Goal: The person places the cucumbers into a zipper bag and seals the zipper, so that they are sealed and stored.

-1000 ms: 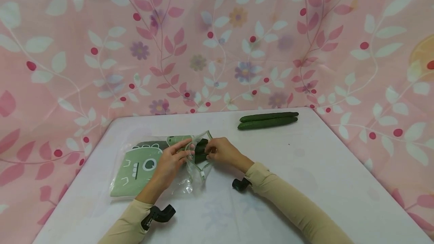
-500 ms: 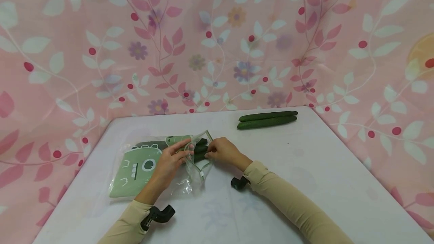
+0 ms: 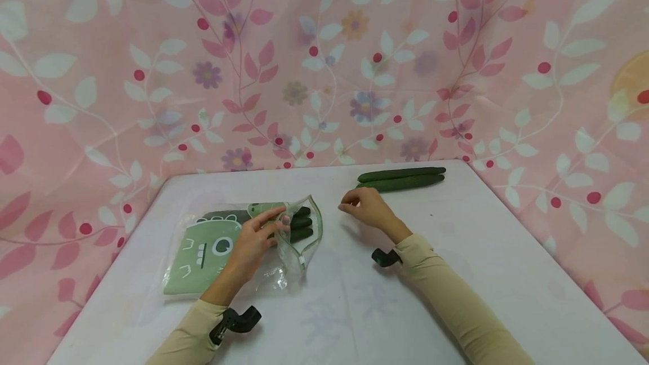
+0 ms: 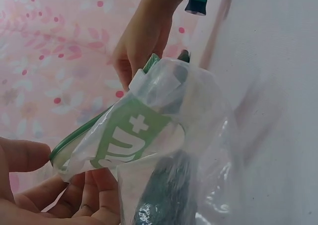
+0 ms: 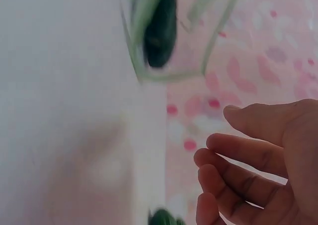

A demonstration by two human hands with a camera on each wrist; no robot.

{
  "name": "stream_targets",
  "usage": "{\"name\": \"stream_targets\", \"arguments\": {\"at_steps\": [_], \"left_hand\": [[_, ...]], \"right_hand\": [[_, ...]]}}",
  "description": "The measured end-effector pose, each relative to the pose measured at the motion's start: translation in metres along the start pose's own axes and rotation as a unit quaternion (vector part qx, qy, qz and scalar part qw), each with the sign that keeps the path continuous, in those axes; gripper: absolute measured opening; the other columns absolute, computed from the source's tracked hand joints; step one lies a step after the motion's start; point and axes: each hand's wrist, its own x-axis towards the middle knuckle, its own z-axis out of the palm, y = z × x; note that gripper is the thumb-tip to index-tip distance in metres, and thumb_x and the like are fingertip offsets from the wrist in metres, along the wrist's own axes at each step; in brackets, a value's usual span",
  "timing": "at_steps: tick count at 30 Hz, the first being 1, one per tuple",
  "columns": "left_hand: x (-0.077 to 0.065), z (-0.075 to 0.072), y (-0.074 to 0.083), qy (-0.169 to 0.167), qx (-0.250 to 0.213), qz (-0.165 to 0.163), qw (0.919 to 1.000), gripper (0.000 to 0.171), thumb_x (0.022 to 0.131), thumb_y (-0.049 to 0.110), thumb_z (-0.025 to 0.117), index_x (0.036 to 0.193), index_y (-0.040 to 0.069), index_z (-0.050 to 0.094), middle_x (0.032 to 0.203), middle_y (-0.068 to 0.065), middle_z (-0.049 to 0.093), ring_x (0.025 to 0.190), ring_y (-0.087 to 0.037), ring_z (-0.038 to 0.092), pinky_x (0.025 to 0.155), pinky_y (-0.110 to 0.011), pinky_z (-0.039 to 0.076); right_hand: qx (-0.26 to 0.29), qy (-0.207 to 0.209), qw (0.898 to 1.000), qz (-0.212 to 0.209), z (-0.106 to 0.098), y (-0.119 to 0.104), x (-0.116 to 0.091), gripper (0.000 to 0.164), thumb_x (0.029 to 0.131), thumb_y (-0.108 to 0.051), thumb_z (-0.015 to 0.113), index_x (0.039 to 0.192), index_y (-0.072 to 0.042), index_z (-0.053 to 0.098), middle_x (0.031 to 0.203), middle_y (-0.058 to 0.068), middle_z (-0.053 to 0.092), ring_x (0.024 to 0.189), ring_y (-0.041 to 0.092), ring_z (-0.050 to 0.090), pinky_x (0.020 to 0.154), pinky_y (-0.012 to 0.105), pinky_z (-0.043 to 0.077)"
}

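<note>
A clear zip bag [image 3: 210, 275] with a green one-eyed monster print lies on the left half of the table, its green-trimmed mouth facing right. Three cucumbers [image 3: 303, 222] are inside, their dark ends showing at the opening. My left hand [image 3: 253, 244] pinches the bag's rim, thumb on one side and fingers on the other, as the left wrist view shows along the green zip strip [image 4: 82, 131]. Right of the mouth, my right hand [image 3: 372, 207] hangs in the air; in the right wrist view its fingers [image 5: 238, 150] are loosely curved around nothing.
Two more cucumbers [image 3: 405, 183] lie side by side at the back right of the white table [image 3: 456, 275], just behind my right hand. A pink floral cloth [image 3: 324, 72] hangs behind the table. A black wrist camera [image 3: 238, 320] sits on my left sleeve.
My right hand has let go of a cucumber end at the bag's mouth and moved right and a little back. The cucumbers stay in the bag; my left hand keeps its place.
</note>
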Motion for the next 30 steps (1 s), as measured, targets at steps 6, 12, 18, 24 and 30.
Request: {"name": "stream_targets", "arguments": {"at_steps": [6,12,18,24,30], "left_hand": [[0.0,-0.002,0.002,0.005,-0.008,0.004,0.9999,0.042,0.111,0.009,0.05,0.151,-0.002,0.05,0.135,-0.023,0.059,0.114,-0.025,0.065,0.093,-0.035,0.052],[-0.001,-0.003,0.004,0.004,0.002,0.014,0.9999,0.042,0.111,0.01,0.051,0.15,-0.003,0.051,0.139,-0.025,0.057,0.112,-0.022,0.064,0.095,-0.035,0.052],[-0.001,-0.004,0.005,0.008,-0.001,0.01,0.9999,0.04,0.111,0.009,0.049,0.149,-0.002,0.052,0.139,-0.025,0.057,0.111,-0.023,0.065,0.096,-0.037,0.052],[-0.001,-0.004,0.005,0.008,-0.002,0.012,0.9999,0.04,0.111,0.008,0.05,0.149,-0.002,0.053,0.14,-0.025,0.056,0.112,-0.022,0.065,0.096,-0.035,0.053],[-0.001,-0.004,0.004,0.01,-0.003,0.009,0.9999,0.04,0.11,0.008,0.052,0.149,-0.003,0.053,0.137,-0.025,0.057,0.112,-0.024,0.065,0.095,-0.035,0.053]], "right_hand": [[-0.016,0.042,0.997,0.067,-0.044,0.039,-0.009,0.013,0.097,-0.019,0.076,0.103,-0.008,0.08,0.094,0.001,0.074,0.09,0.024,0.067,0.081,0.046,0.055],[-0.049,0.06,0.989,0.124,-0.083,0.078,-0.019,0.027,0.102,-0.014,0.069,0.123,0.002,0.073,0.113,0.019,0.072,0.108,0.039,0.065,0.093,0.057,0.051],[-0.09,0.049,0.986,0.129,-0.111,0.104,-0.023,0.029,0.103,-0.009,0.065,0.126,0.009,0.069,0.122,0.028,0.068,0.116,0.047,0.061,0.097,0.062,0.048],[-0.128,0.014,0.98,0.148,-0.128,0.127,-0.023,0.033,0.099,-0.003,0.064,0.129,0.012,0.065,0.128,0.031,0.064,0.122,0.051,0.056,0.101,0.063,0.044],[-0.143,-0.028,0.972,0.184,-0.134,0.145,-0.029,0.039,0.096,-0.001,0.064,0.132,0.014,0.061,0.134,0.035,0.058,0.128,0.055,0.048,0.105,0.065,0.039]]}}
